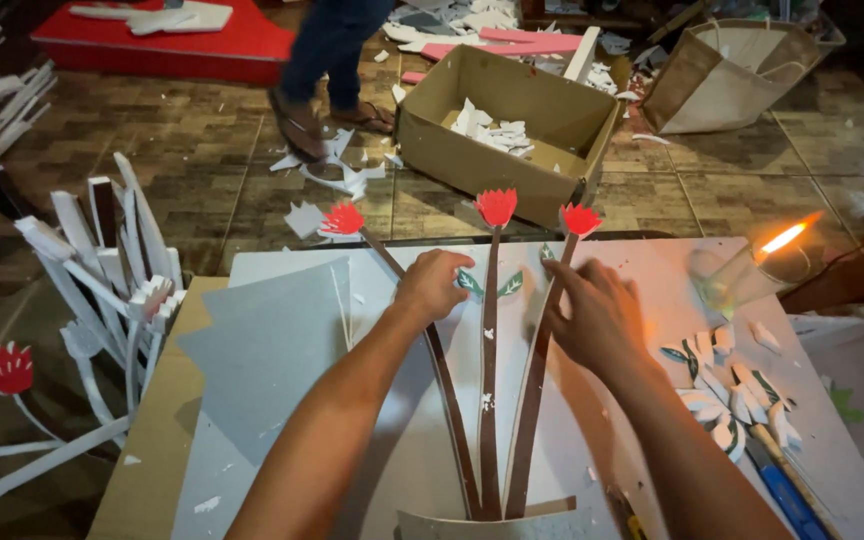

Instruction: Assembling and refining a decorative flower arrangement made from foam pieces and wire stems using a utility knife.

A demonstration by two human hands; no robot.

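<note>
A: What is being handled, and where is it found?

B: Three paper flowers are laid flat on a white board (652, 270) on the tabletop; each has a long brown stem and a red bloom; the stems fan out from a paper pot (497, 525) at the near edge; the left flower (343, 218) leans left, the middle flower (496, 207) stands nearly straight, the right flower (580, 219) leans slightly right.

A: How are the hands placed?

B: The left hand (434, 284) is rested over the left stem, its fingers curled down and clenched loosely on it; whether the stem is gripped or only pressed cannot be told; the right hand (597, 315) is laid on the right stem, fingers spread and pressed flat, nothing being grasped; two small green leaves (489, 285) are seen between the hands, beside the middle stem.

A: What is seen around them?

B: A grey sheet (262, 340) is lying left on the board; a lit candle in a glass (742, 275) is standing far right; cut leaves (732, 390) are heaped to the right; a white foam fence (117, 270) is propped at the left; a cardboard box (512, 125) with scraps is on the floor beyond; another person's legs (327, 60) are seen far off.
</note>
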